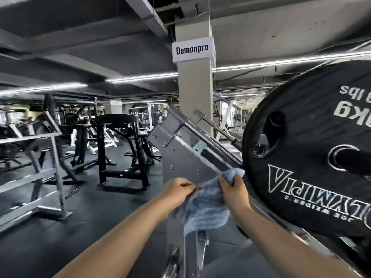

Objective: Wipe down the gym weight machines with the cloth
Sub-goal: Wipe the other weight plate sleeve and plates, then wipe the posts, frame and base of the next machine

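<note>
A blue striped cloth (202,207) hangs between both my hands in front of a silver weight machine frame (180,157). My left hand (177,190) pinches the cloth's left edge. My right hand (233,190) grips its upper right corner, close to the sloped rail of the machine. A large black weight plate (313,157) with white lettering sits on the machine's sleeve just right of my right hand.
A beige pillar (194,93) with a white sign stands behind the machine. A black rack machine (122,149) and a silver rack (40,173) stand on the dark rubber floor (90,207) to the left.
</note>
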### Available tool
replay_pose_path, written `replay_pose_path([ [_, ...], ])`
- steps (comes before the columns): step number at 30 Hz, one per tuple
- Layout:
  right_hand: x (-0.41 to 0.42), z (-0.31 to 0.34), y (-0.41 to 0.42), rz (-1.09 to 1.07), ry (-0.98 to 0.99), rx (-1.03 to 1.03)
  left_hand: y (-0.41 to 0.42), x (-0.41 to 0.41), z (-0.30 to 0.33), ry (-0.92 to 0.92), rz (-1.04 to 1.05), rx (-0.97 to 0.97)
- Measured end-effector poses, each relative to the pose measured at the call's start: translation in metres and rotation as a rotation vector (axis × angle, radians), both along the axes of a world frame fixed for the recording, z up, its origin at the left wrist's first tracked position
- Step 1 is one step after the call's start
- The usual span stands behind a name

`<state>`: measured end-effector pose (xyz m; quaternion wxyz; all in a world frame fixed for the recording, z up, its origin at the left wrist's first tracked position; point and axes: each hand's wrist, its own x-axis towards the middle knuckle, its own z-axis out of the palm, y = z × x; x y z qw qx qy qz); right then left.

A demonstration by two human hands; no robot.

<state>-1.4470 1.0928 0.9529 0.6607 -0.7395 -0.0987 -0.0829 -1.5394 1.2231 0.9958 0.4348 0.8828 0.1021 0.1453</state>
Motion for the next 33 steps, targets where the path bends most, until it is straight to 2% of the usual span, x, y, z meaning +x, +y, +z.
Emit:
replay_pose_path([
  [5, 0.056, 0.023, 0.041, -0.009, -0.055, 0.021, 0.048, 0.059, 0.014, -0.268, 0.163, 0.207],
  [8, 0.08, 0.039, 0.063, -0.046, -0.092, 0.076, 0.075, 0.093, 0.026, -0.437, 0.182, 0.367],
  [13, 0.116, 0.072, 0.104, -0.033, -0.164, 0.168, 0.123, 0.147, 0.054, -0.629, 0.201, 0.429],
  [17, 0.151, 0.113, 0.145, -0.157, -0.372, 0.033, 0.163, 0.189, 0.085, -0.803, 0.218, 0.516],
  [20, 0.177, 0.159, 0.179, -0.263, -0.542, -0.06, 0.194, 0.219, 0.115, -0.946, 0.276, 0.702],
  [22, 0.196, 0.185, 0.198, -0.393, -0.576, -0.19, 0.21, 0.238, 0.13, -0.86, 0.361, 0.891],
  [23, 0.205, 0.193, 0.203, -0.461, -0.536, -0.278, 0.216, 0.245, 0.135, -0.714, 0.393, 0.949],
  [25, 0.22, 0.198, 0.21, -0.53, -0.44, -0.439, 0.23, 0.261, 0.14, -0.442, 0.366, 0.9],
  [26, 0.226, 0.196, 0.213, -0.512, -0.426, -0.502, 0.236, 0.27, 0.141, -0.372, 0.291, 0.826],
  [28, 0.23, 0.183, 0.22, -0.409, -0.489, -0.585, 0.243, 0.289, 0.136, -0.376, 0.036, 0.676],
  [30, 0.23, 0.167, 0.229, -0.336, -0.602, -0.602, 0.24, 0.301, 0.124, -0.426, -0.182, 0.605],
  [33, 0.234, 0.155, 0.239, -0.319, -0.681, -0.693, 0.231, 0.316, 0.112, -0.39, -0.188, 0.696],
])
